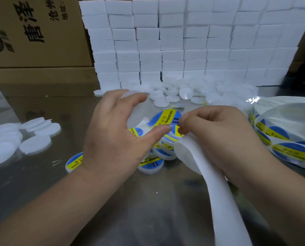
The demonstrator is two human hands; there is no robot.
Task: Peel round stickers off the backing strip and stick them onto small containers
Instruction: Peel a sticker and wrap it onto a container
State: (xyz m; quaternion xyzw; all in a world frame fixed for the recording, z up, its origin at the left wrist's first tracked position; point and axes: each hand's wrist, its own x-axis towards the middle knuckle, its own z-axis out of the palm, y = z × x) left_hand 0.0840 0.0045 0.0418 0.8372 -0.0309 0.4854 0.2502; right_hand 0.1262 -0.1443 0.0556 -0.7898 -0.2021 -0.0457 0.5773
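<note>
While the left hand (pixel 112 135) curls thumb & fingers round a clear small container (pixel 137 114) above the table (pixel 157 201), the right hand (pixel 219 135) pinches a round blue & yellow sticker (pixel 166 117) just beside it, w/ the white backing strip (pixel 219 201) trailing from under its palm. Labelled containers (pixel 150 163) lie heaped below both hands; plain containers (pixel 166 99) sit further back, by a wall of white boxes (pixel 183 41).

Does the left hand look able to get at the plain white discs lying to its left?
Probably, for reach: only bare table lies between the left hand and the white discs. But its fingers hold a translucent container, which must go first.
</note>
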